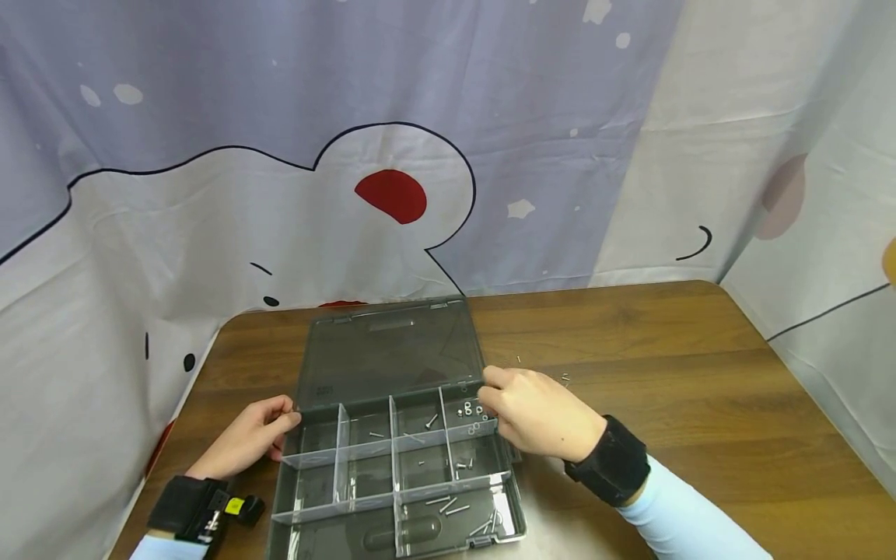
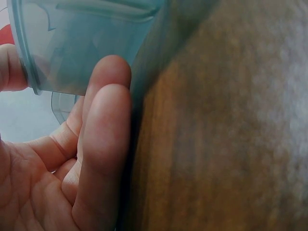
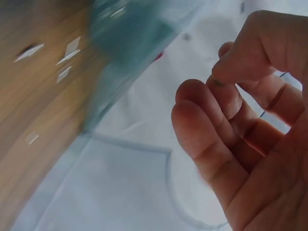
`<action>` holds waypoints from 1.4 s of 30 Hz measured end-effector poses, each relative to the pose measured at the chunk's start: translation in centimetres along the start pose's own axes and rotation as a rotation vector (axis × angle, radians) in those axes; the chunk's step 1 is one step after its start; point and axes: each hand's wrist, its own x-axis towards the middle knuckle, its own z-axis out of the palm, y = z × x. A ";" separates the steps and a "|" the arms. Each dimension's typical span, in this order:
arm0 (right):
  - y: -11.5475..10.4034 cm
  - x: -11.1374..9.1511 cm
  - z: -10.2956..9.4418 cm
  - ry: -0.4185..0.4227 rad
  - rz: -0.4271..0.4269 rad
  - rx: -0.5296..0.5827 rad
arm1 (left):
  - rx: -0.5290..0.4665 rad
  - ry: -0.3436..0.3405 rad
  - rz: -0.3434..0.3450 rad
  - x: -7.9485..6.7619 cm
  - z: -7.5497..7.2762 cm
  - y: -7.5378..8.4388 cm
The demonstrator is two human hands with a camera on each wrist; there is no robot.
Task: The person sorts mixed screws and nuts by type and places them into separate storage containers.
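Note:
A grey translucent compartment box (image 1: 392,493) lies open on the table, its lid folded back. At the box's left side is my left hand (image 1: 245,438); its thumb is at the rim and its fingers (image 2: 107,130) lie against the outer wall, gripping it. My right hand (image 1: 535,412) is over the back right compartment, beside several small nuts (image 1: 469,410). In the right wrist view its thumb and index fingertips (image 3: 230,72) pinch together, with a tiny dark part (image 3: 218,83) between them, mostly hidden. Several screws (image 1: 483,523) lie in the front right section.
The open lid (image 1: 392,350) lies behind the box. Loose small screws (image 1: 565,378) are on the wooden table (image 1: 665,373) right of the box. More screws (image 1: 431,421) lie in other compartments. A patterned curtain (image 1: 546,155) hangs along the table's back edge.

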 end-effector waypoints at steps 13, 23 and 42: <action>-5.4 4.8 -0.1 -0.026 -0.198 -0.035 | 0.011 -0.008 -0.034 0.0 0.0 0.0; -6.8 6.2 0.3 -0.071 -0.226 -0.042 | -0.005 -0.009 -0.009 -0.1 -0.1 -0.1; -4.8 3.1 0.8 -0.216 -0.092 0.124 | -0.009 -0.015 -0.028 -0.1 -0.1 0.1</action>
